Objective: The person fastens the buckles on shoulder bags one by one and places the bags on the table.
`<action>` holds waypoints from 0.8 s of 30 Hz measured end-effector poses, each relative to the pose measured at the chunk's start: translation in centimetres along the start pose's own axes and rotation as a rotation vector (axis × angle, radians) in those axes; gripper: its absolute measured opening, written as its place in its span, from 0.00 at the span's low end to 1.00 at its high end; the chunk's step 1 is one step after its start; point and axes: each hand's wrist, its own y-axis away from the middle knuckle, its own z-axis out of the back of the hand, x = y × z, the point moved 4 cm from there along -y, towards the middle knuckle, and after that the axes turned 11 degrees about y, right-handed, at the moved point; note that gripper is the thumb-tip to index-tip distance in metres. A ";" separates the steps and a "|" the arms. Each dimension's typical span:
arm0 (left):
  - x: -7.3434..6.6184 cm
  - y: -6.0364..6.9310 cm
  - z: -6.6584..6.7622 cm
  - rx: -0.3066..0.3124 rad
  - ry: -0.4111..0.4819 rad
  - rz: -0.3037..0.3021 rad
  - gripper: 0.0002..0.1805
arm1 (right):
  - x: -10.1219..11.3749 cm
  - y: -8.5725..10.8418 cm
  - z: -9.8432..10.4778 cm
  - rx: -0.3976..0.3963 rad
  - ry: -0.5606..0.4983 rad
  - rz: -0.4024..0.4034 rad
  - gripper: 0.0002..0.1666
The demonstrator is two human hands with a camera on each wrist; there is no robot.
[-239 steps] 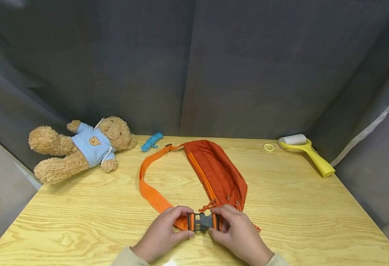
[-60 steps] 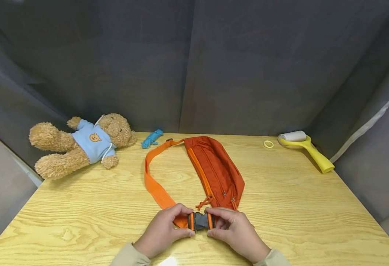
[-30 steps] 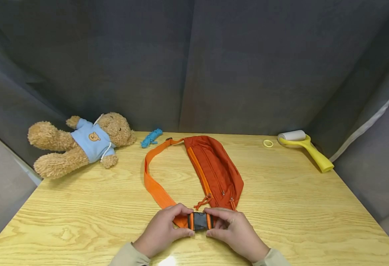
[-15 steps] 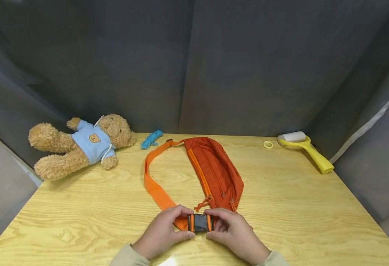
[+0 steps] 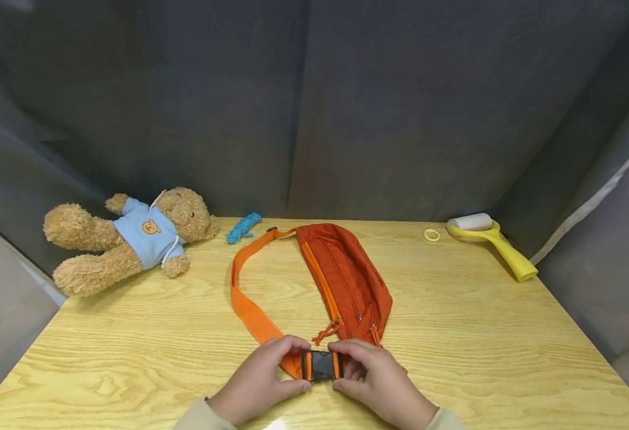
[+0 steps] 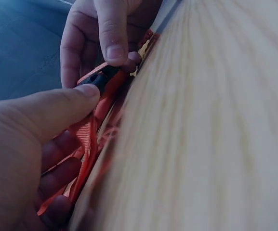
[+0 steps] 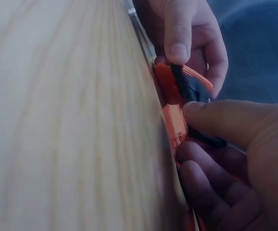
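An orange-red waist bag lies on the wooden table, its orange strap looping round to the left. At the near side, the two halves of its dark side-release buckle sit joined, with no gap showing between them. My left hand pinches the buckle's left end between thumb and fingers. On the right end, the thumb and fingertips of my right hand pinch in the same way. Both wrist views show the buckle between the two thumbs. My right hand hides the bag's near end.
A teddy bear in a blue top lies at the back left, beside a bundle of blue cord. At the back right are a yellow ring and a yellow-handled lint roller. Dark curtain hangs behind the table.
Eight seconds ago the buckle's prongs showed between its halves; they have since slid together, my right hand moving left. Over the last second the hands hold the same grip.
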 end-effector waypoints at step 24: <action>-1.6 0.7 1.2 -0.085 -0.273 -0.177 0.21 | 1.0 1.4 2.6 -0.327 0.325 0.164 0.29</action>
